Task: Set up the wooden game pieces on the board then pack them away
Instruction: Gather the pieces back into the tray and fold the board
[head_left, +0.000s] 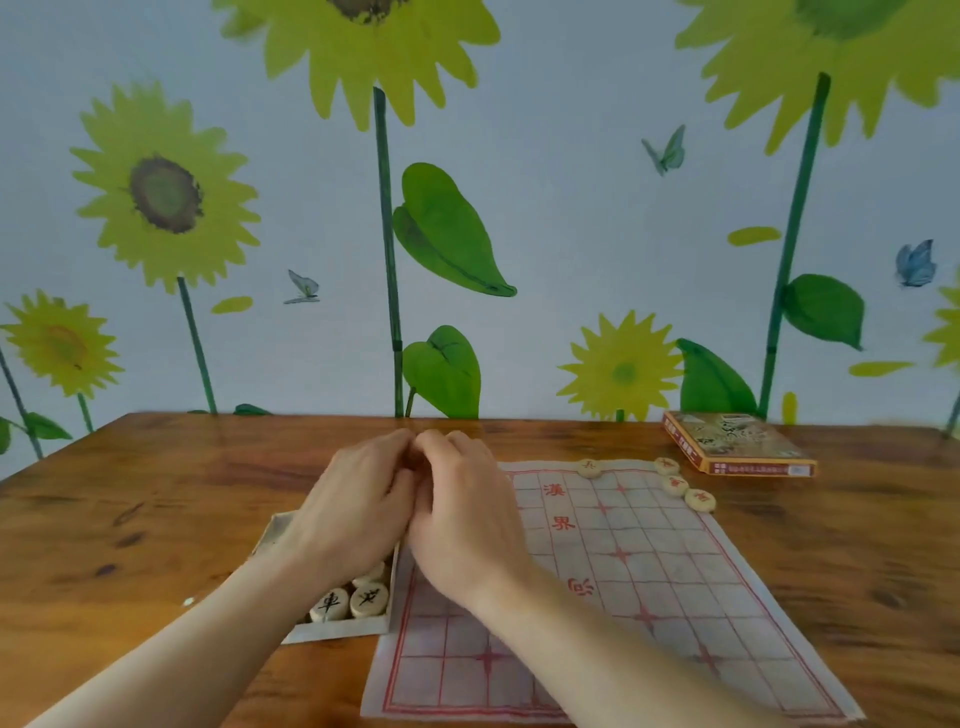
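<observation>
A: Where are my hands?
B: Your left hand (358, 499) and right hand (462, 512) meet, fingers curled, above the shallow pale tray (337, 631); what they pinch I cannot tell.
A: The pieces?
B: Round pale wooden discs (349, 603) lie in it; four red-marked discs (675, 486) sit on the far right of the red-gridded cloth board (649, 566), on a brown wooden table (130, 519) before sunflower wallpaper (166, 192).

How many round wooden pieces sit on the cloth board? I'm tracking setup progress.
4: one on the far edge, three lined along the far right corner. The hands may hide others.
</observation>
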